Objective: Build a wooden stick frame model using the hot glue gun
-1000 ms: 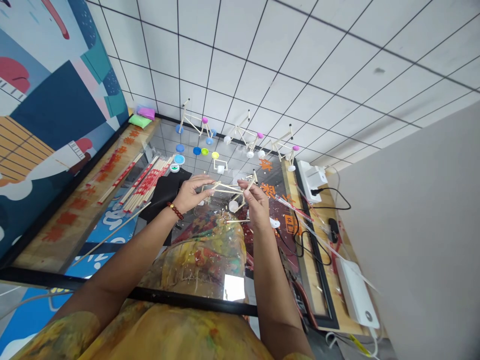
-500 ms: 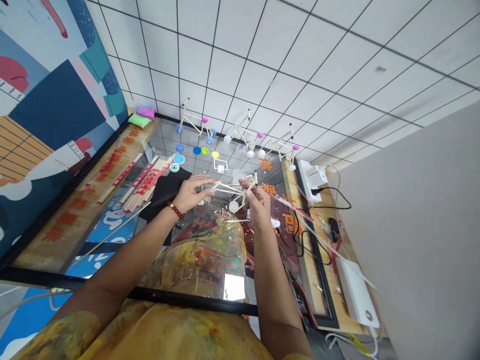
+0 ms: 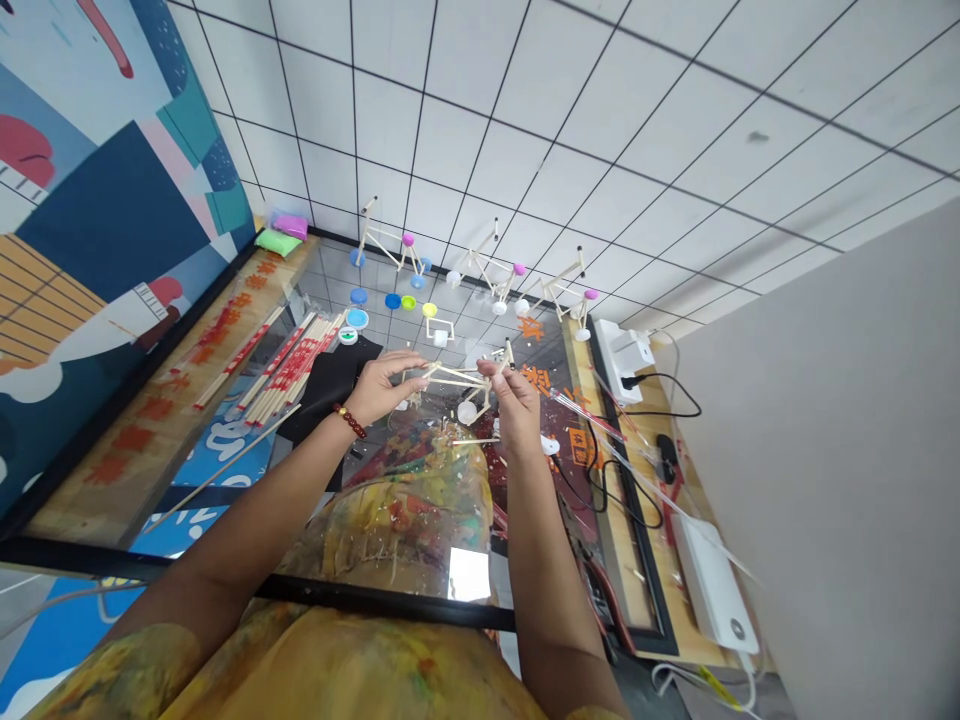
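Note:
Between my hands is a frame of thin wooden sticks [image 3: 457, 377], with a white round disc [image 3: 467, 412] at its lower end. My left hand [image 3: 382, 385] reaches in from the left, its fingers along the frame's sticks. My right hand [image 3: 516, 402] pinches the frame near an upright stick [image 3: 508, 353], whose top shows above the fingertips. A red bead bracelet [image 3: 349, 421] circles my left wrist. Part of the frame is hidden behind my fingers.
Several finished stick models [image 3: 386, 243] stand at the far side, near coloured bottle caps [image 3: 393, 300]. Bundled sticks [image 3: 289, 365] lie to the left. A power strip [image 3: 619, 360], black cables [image 3: 600, 470] and a white power bank [image 3: 712, 570] sit to the right.
Both hands and the frame stay almost in place. My right fingers sit slightly lower on the upright stick, and more of its top shows.

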`<state>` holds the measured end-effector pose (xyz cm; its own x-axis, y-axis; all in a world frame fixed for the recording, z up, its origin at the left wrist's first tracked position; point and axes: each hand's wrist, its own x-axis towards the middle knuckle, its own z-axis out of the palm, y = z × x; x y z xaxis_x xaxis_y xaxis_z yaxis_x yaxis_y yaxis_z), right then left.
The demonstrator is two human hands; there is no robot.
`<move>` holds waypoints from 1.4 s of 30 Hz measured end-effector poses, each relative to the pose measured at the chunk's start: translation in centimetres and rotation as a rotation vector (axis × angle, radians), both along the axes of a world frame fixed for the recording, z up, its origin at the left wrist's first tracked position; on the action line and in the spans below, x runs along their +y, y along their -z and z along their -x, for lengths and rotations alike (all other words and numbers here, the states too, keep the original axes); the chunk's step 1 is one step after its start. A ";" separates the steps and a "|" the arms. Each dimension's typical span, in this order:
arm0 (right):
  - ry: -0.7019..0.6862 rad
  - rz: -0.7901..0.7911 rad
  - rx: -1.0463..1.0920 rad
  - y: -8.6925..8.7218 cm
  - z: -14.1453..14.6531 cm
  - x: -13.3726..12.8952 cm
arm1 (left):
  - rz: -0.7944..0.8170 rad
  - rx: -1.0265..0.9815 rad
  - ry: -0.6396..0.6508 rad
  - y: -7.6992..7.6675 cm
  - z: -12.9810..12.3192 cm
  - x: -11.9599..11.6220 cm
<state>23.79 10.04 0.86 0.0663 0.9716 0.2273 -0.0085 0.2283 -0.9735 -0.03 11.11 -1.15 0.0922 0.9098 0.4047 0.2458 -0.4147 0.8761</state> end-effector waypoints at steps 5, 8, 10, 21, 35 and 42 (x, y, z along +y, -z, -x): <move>-0.005 0.002 0.011 0.1 -0.2 0.1 | 0.011 -0.003 0.008 -0.2 0.1 -0.1; -0.009 0.001 0.053 0.2 -0.2 0.1 | 0.011 -0.006 0.008 -0.2 0.1 -0.1; -0.013 -0.003 0.089 0.2 -0.3 0.1 | 0.011 -0.004 0.009 -0.1 0.1 -0.1; 0.106 -0.021 0.074 0.3 -0.6 0.1 | 0.001 -0.007 0.006 -0.1 0.1 -0.1; 0.325 0.029 0.158 -2.6 -0.8 -2.8 | 0.019 -0.011 -0.003 0.0 0.0 0.0; 0.321 -0.026 0.049 -3.5 -1.0 -3.6 | 0.020 -0.013 -0.006 0.0 0.0 0.0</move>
<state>24.75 6.46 4.33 0.3800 0.8932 0.2403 0.0211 0.2513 -0.9677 -0.06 11.14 -1.19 0.0816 0.9182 0.3875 0.2366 -0.3955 0.8875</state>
